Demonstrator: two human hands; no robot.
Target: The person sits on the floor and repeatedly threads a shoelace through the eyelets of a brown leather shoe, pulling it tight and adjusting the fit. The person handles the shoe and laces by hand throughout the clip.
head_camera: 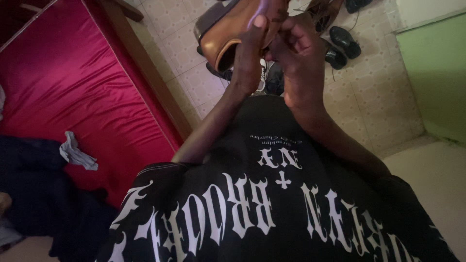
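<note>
We see white letters printed on the front of a black shirt, low in the view; they look upside down to us. Up high, our left hand and right hand hold a brown shoe above the floor. The shoe looks smooth and shiny, like leather, and its round opening faces us. Our left fingers are closed on the shoe's edge. Our right fingers are bent close against the shoe, but we cannot tell if they grip it. The floor has pale square tiles with small patterns. Black shoes lie on it nearby. A shiny red bed sits at the left, with a crumpled grey cloth on it.
</note>
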